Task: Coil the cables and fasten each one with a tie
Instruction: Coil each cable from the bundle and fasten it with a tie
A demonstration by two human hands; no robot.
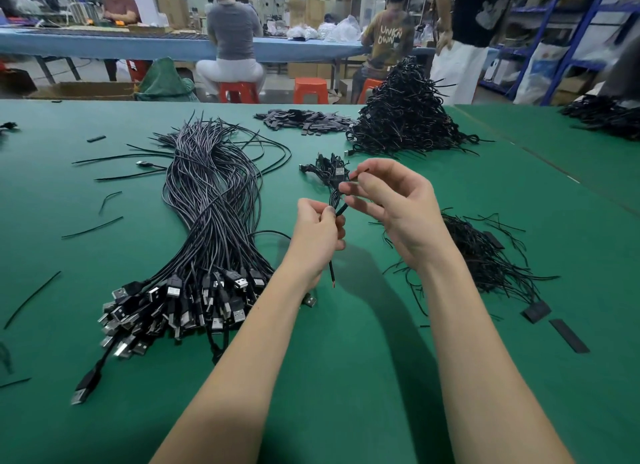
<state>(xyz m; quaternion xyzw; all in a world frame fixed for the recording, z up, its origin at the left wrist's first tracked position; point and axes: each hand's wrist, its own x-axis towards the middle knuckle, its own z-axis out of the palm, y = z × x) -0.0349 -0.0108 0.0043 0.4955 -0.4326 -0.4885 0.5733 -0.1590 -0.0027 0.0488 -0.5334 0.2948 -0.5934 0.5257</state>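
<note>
Above the green table my left hand point(318, 235) grips a small coiled black cable point(335, 200), whose loose end hangs below the fist to a red-tipped point. My right hand point(391, 207) pinches a thin black tie point(358, 173) at the top of the coil between thumb and forefinger. A long bundle of uncoiled USB cables point(211, 228) lies to the left, plugs toward me. A loose pile of black ties point(485, 252) lies on the right. A few tied coils point(323, 169) sit just behind my hands.
A tall heap of tied cables point(405, 117) stands at the back right, next to a flat pile of black sleeves point(304, 120). Stray ties lie scattered on the green table point(346, 359). Several people sit on orange stools point(310, 89) at a blue bench behind.
</note>
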